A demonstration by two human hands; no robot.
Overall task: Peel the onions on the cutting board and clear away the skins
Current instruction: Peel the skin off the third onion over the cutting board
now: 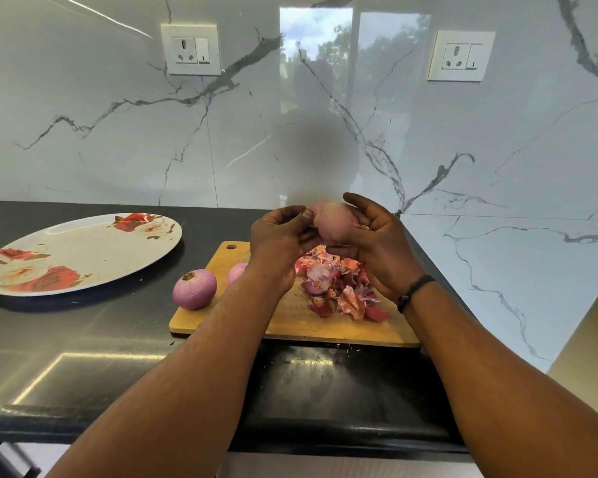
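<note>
— Marble wall behind, black desk (83,339); where's the onion (334,222)?
— Held above the cutting board (290,322), cradled in right hand (377,243).
— Left hand (277,239)?
— Pinching loose skin at its left side. Skins (339,288) piled directly below.

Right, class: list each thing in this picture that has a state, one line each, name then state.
held onion: lifted above the board, partly peeled
left hand: pinching skin on the held onion
right hand: cupping the held onion
left onion: peeled, at the board's left edge
skins: piled on the board
plate: empty, on the counter
</note>
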